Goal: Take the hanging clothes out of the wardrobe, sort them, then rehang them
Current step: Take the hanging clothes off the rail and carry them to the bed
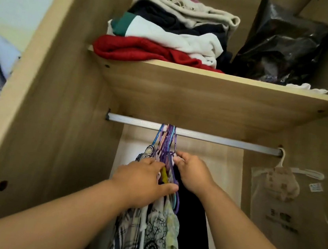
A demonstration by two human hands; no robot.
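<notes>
Nearest, both bare forearms reach up into the wardrobe (50, 131). The left grip (143, 184) is clenched round the hanging clothes (155, 237) at their shoulders, thumb underneath and fingers tucked into the bundle. Just to its right, the right grip (192, 173) has its fingertips (177, 157) closed on the bunched hangers (167, 143), which are purple, blue and pink plastic.

Below the two grips the garments hang pressed together: a plaid one on the left, a black-and-white floral print, a pale yellow-green piece, and a dark one under the right grip.

Straight above the grips, the hanger hooks sit packed together on the metal rail (199, 136).

Well to the right of the grips, at the rail's end, a clear bag (278, 192) hangs from a white hanger with something beige inside. It carries dark printed characters and a small label (315, 187); both are too blurred to read.

Farther up, over the rail, the shelf (204, 88) holds a folded stack: a red knit (137, 48) at the bottom, then white with a green band, dark navy and beige. Beside it, to the right, lies a black plastic bag (281, 50).
</notes>
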